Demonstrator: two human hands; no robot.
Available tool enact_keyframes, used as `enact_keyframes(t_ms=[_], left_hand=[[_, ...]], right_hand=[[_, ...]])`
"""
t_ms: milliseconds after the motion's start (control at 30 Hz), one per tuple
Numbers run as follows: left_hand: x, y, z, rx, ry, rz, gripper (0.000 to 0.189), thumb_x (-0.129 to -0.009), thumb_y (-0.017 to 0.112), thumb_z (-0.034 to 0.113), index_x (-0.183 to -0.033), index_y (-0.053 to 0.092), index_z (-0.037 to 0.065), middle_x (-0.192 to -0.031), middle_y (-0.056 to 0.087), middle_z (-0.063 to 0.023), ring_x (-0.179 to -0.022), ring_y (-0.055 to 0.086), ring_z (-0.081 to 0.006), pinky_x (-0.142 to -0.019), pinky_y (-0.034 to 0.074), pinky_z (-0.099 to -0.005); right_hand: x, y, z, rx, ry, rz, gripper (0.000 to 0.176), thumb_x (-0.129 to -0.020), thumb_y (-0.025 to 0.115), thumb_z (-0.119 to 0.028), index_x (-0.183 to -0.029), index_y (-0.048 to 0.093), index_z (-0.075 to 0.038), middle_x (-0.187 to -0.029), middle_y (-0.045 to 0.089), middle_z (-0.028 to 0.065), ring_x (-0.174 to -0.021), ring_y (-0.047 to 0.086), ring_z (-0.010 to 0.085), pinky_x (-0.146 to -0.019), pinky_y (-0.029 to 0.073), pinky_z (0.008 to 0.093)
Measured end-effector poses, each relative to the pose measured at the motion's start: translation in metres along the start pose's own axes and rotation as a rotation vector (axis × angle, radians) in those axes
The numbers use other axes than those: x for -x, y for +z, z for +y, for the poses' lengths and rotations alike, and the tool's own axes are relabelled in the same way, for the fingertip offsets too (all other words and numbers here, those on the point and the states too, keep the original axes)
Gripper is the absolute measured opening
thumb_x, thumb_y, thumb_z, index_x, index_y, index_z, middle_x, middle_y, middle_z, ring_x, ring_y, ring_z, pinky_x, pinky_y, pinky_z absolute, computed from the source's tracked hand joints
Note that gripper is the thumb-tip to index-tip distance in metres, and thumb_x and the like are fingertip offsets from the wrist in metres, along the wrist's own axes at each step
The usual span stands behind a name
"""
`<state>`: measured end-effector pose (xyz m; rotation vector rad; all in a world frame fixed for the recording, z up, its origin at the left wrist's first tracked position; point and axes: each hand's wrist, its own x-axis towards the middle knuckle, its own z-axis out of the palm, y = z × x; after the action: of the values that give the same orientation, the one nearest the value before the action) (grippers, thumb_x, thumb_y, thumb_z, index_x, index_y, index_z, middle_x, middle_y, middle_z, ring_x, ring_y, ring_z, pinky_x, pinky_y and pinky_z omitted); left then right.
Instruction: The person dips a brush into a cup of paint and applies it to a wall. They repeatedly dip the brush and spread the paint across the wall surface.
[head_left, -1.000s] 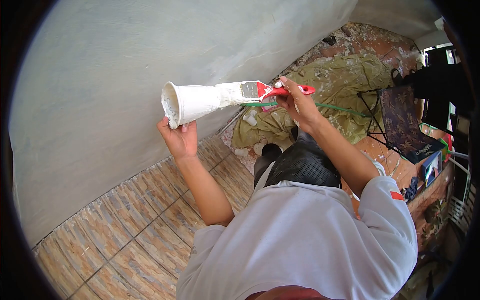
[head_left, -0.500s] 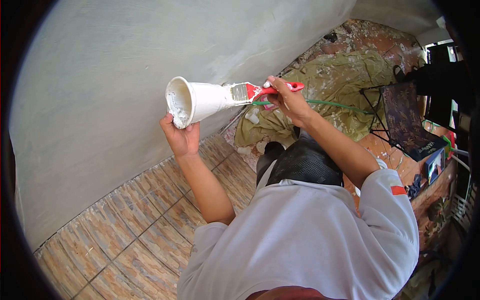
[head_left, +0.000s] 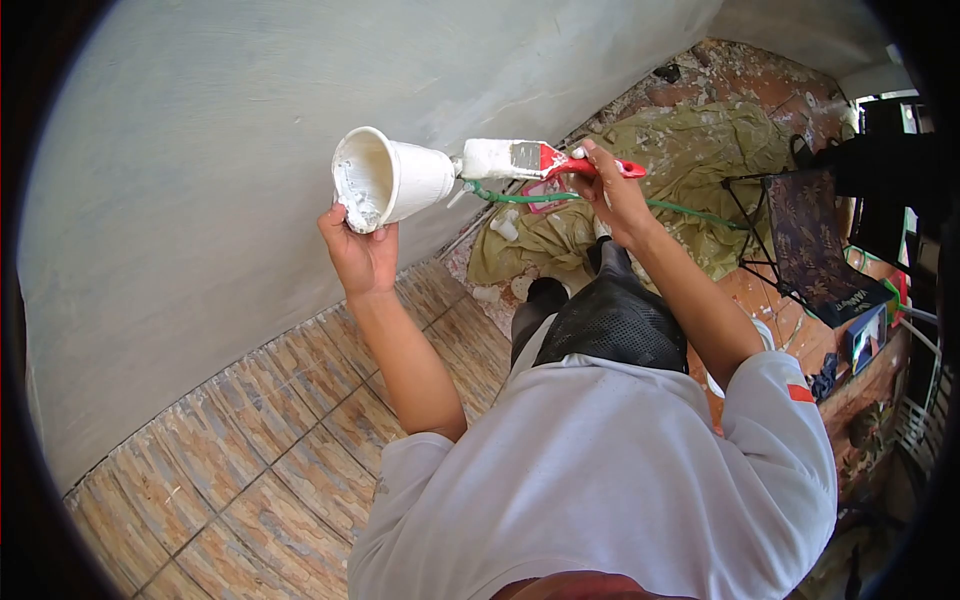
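My left hand grips a white cup by its rim, thumb at the edge. The cup is tilted with its mouth toward the left, and thick white paint clings inside the lower rim. A red-handled paintbrush is pinched in my right hand. White paint coats its bristles and smears the metal band and handle. The bristle tips point left, just beyond the cup's base. Beside both hands rises the grey-white wall.
A paint-spattered olive sheet covers floor ahead, with a green hose across it. Right of it stands a folding chair. Stone-patterned tiles run along the wall's foot at left.
The brush has shifted right and slightly up, and its bristles, earlier overlapped with the cup's side, now show in full. The cup stays in my left hand, nearly in place.
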<state>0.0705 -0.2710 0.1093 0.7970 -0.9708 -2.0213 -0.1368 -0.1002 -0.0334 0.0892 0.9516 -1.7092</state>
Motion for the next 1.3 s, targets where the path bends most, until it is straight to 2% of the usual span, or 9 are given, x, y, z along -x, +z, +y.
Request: enact_keyframes(t_ms=[233,300,433,633,767,867,967,1100,1300], left_hand=[[-0.003,0.019,-0.009,-0.014,-0.042,0.051,0.019,-0.083,0.049,0.026,-0.080,0.054,0.008,-0.066,0.054,-0.0003,-0.050,0.038,-0.0094,-0.064,0.039,-0.0245],[-0.003,0.018,-0.008,-0.014,-0.041,0.072,0.020,-0.083,0.049,0.026,-0.080,0.054,0.008,-0.066,0.054,-0.0003,-0.050,0.038,-0.0096,-0.065,0.039,-0.0244],[-0.001,0.016,-0.002,0.020,-0.024,0.041,0.019,-0.082,0.049,0.026,-0.080,0.055,0.007,-0.066,0.055,0.0002,-0.049,0.037,-0.0095,-0.067,0.039,-0.0252],[-0.004,0.002,-0.003,0.078,0.022,0.008,0.025,-0.083,0.049,0.028,-0.089,0.056,0.005,-0.070,0.056,-0.0010,-0.051,0.039,-0.0094,-0.059,0.039,-0.0236],[-0.003,0.002,-0.004,0.135,0.052,0.049,0.023,-0.082,0.050,0.026,-0.088,0.055,0.004,-0.070,0.056,-0.0008,-0.049,0.038,-0.0090,-0.063,0.041,-0.0246],[-0.003,0.007,-0.004,0.118,0.067,0.108,0.023,-0.082,0.050,0.026,-0.086,0.055,0.004,-0.070,0.056,-0.0003,-0.049,0.037,-0.0088,-0.065,0.041,-0.0244],[-0.002,0.009,-0.003,0.129,0.075,0.129,0.022,-0.082,0.050,0.026,-0.084,0.055,0.004,-0.069,0.055,0.0000,-0.047,0.035,-0.0091,-0.067,0.042,-0.0240],[-0.002,0.004,-0.006,0.130,0.087,0.064,0.022,-0.082,0.050,0.026,-0.085,0.054,0.005,-0.070,0.053,0.0001,-0.048,0.035,-0.0095,-0.064,0.040,-0.0235],[0.001,0.007,-0.023,-0.055,0.133,0.199,0.018,-0.086,0.045,0.023,-0.089,0.049,0.006,-0.073,0.044,0.0013,-0.060,0.036,-0.0091,-0.057,0.034,-0.0252]], right_hand=[[0.003,0.016,0.001,-0.032,0.052,-0.008,0.027,-0.090,0.054,-0.033,-0.078,0.049,-0.010,-0.065,0.044,-0.0003,-0.056,0.036,0.0097,-0.055,0.029,0.0240],[0.002,0.017,-0.002,-0.062,0.022,-0.109,0.025,-0.088,0.055,-0.033,-0.082,0.055,-0.009,-0.069,0.048,-0.0019,-0.058,0.035,0.0091,-0.055,0.028,0.0224],[0.001,0.013,-0.008,-0.147,0.098,-0.200,0.028,-0.089,0.053,-0.036,-0.077,0.047,-0.011,-0.064,0.045,0.0014,-0.055,0.034,0.0113,-0.056,0.028,0.0252],[0.001,0.003,-0.023,-0.426,0.094,-0.206,0.017,-0.090,0.050,-0.030,-0.086,0.051,-0.014,-0.082,0.059,0.0050,-0.056,0.036,0.0114,-0.056,0.029,0.0260],[-0.004,-0.012,-0.034,-0.277,-0.029,-0.060,0.020,-0.091,0.051,-0.029,-0.087,0.054,-0.009,-0.079,0.058,0.0043,-0.057,0.036,0.0113,-0.055,0.029,0.0251],[-0.006,-0.019,-0.040,0.080,-0.251,0.116,0.023,-0.089,0.054,-0.028,-0.083,0.056,-0.006,-0.072,0.051,-0.0005,-0.058,0.036,0.0091,-0.054,0.028,0.0232],[-0.005,-0.021,-0.047,0.173,-0.279,0.211,0.023,-0.089,0.055,-0.028,-0.084,0.058,-0.006,-0.070,0.049,-0.0017,-0.056,0.035,0.0076,-0.053,0.027,0.0224],[-0.016,-0.019,-0.055,0.147,-0.339,0.298,0.022,-0.088,0.055,-0.028,-0.086,0.059,-0.006,-0.069,0.049,-0.0025,-0.055,0.035,0.0062,-0.052,0.026,0.0215],[-0.062,0.000,-0.088,0.033,-0.505,0.465,0.019,-0.085,0.059,-0.025,-0.088,0.058,-0.006,-0.069,0.048,-0.0039,-0.056,0.036,0.0052,-0.051,0.030,0.0211]])
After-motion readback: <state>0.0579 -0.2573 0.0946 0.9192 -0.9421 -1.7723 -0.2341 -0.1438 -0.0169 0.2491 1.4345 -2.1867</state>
